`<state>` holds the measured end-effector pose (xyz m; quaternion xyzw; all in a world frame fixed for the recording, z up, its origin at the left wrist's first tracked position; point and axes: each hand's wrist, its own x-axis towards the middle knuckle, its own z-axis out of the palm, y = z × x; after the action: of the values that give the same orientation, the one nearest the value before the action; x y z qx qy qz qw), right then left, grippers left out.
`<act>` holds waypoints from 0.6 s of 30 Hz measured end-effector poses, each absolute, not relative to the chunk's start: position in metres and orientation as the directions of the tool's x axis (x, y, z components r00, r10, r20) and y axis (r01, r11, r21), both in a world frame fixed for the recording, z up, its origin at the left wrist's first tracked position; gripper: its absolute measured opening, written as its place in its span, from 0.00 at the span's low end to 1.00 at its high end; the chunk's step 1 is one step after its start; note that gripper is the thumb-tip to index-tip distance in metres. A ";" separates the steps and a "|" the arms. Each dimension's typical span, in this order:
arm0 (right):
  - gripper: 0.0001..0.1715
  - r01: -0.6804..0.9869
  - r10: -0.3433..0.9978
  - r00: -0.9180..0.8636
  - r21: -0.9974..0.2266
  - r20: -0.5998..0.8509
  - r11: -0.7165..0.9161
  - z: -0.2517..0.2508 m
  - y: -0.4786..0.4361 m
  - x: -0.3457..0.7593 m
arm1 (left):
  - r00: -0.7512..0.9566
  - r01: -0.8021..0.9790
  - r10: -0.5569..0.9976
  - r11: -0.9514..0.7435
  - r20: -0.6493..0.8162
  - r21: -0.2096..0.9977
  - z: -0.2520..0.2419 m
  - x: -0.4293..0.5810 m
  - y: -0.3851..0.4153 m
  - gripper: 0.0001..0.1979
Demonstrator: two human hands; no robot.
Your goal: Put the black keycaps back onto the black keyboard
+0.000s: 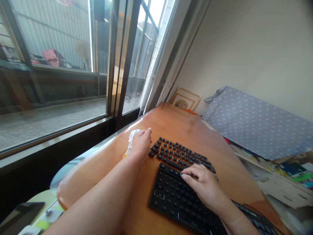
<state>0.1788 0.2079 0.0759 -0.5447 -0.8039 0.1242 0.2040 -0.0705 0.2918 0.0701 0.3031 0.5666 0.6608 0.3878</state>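
Observation:
A black keyboard [171, 195] lies on the wooden table, most of its switches bare of keycaps. A few caps sit along its far row. My right hand [204, 182] reaches over that row, thumb and fingers pinched on a small black keycap [181, 174] at the keyboard. Beyond the keyboard, loose black keycaps [176, 152] are laid out in rows. Left of those rows, my left hand [143, 142] is closed, thumb uppermost. Against its far side shows a crumpled white cloth or tissue [132, 137]; the fingers around it are mostly hidden.
A glossy clear cover lies over the wooden table [195, 130]. A second dark keyboard [254, 217] with a cable is at lower right. Windows [73, 81] line the left side. A framed picture [187, 99] and a dotted cloth [256, 120] are at the back.

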 end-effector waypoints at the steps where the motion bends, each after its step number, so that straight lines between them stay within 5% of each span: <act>1: 0.13 0.826 0.926 -0.325 -0.419 0.194 0.377 0.076 0.208 0.179 | -0.516 -0.168 0.856 -0.057 -0.039 0.984 0.070 -0.070 0.292 0.19; 18: 0.15 0.832 0.909 -0.388 -0.367 0.150 0.416 0.083 0.206 0.176 | -0.509 -0.154 0.860 -0.057 -0.030 0.986 0.070 -0.072 0.291 0.19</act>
<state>0.1762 0.2059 0.0834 -0.5277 -0.8249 0.1167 0.1656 -0.0715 0.2912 0.0698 0.3106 0.5682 0.6572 0.3857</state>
